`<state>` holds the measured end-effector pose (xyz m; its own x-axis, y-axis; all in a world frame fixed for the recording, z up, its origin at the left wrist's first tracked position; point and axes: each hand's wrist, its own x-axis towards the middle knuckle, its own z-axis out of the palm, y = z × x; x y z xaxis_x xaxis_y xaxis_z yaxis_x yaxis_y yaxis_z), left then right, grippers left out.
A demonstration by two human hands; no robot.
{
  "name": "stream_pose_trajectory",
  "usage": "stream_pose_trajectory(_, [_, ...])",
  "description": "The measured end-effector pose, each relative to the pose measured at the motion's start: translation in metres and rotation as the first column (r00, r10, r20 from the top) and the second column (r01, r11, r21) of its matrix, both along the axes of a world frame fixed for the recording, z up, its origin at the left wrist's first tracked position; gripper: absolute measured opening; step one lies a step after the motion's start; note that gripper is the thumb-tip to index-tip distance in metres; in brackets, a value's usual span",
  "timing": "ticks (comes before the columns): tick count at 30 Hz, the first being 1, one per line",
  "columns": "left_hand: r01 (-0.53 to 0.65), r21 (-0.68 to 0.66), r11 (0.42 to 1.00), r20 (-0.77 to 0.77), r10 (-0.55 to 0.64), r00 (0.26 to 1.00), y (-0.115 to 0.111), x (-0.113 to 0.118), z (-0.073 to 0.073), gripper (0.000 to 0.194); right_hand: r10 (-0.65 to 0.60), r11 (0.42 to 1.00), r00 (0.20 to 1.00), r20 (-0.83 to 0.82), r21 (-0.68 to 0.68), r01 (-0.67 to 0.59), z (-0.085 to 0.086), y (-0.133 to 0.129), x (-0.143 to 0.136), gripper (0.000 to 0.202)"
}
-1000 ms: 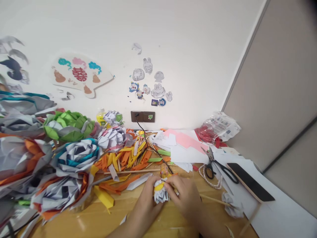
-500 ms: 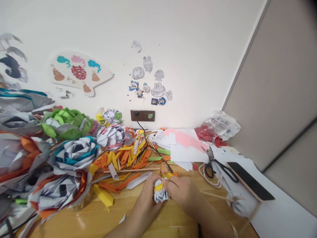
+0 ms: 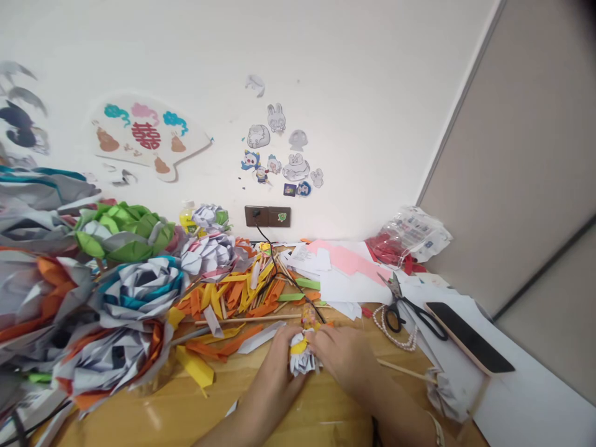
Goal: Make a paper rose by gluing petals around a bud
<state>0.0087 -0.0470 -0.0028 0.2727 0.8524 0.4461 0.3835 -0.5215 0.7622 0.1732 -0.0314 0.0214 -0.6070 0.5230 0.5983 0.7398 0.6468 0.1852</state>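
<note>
Low in the centre of the head view is a small folded paper piece [image 3: 303, 362], white with a yellow part. My left hand [image 3: 282, 362] grips its left side, fingers wrapped round it. From the right, my right hand [image 3: 342, 354] pinches its upper edge, with the fingertips close to the yellow part. Just beyond the fingers lies a small orange-yellow patterned item [image 3: 308, 315]. Wooden table surface [image 3: 186, 417] shows below and around both hands. The fingertips partly hide the paper.
Large paper flowers [image 3: 125, 230] crowd the left. Orange and yellow strips [image 3: 237, 292] lie behind my hands, with a black cable [image 3: 293, 282] across them. To the right are scissors [image 3: 400, 304], a bead string [image 3: 393, 340], a phone [image 3: 470, 335], a stick [image 3: 403, 369] and white sheets [image 3: 526, 397].
Both hands stay around the paper piece. My right fingers have shifted slightly over its upper edge, and the view has moved a little.
</note>
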Motion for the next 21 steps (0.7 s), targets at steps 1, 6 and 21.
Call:
stream_pose_trajectory(1, [0.002, 0.006, 1.000, -0.006, -0.002, 1.000, 0.0005, -0.0002, -0.0005, 0.039, -0.012, 1.000, 1.000, -0.005, 0.006, 0.013, 0.0001, 0.0007, 0.0000, 0.023])
stream_pose_trajectory(6, [0.017, 0.026, 1.000, -0.033, -0.016, 0.999, 0.0008, -0.0010, -0.0014, 0.038, -0.023, 0.999, 1.000, 0.018, 0.024, 0.022, -0.0007, 0.0014, 0.0019, 0.029])
stream_pose_trajectory(21, [-0.009, 0.002, 1.000, -0.032, 0.009, 0.999, 0.0023, -0.0017, -0.0066, 0.046, -0.044, 0.999, 0.976, -0.214, 0.019, 0.049, 0.0073, -0.0029, 0.0017, 0.031])
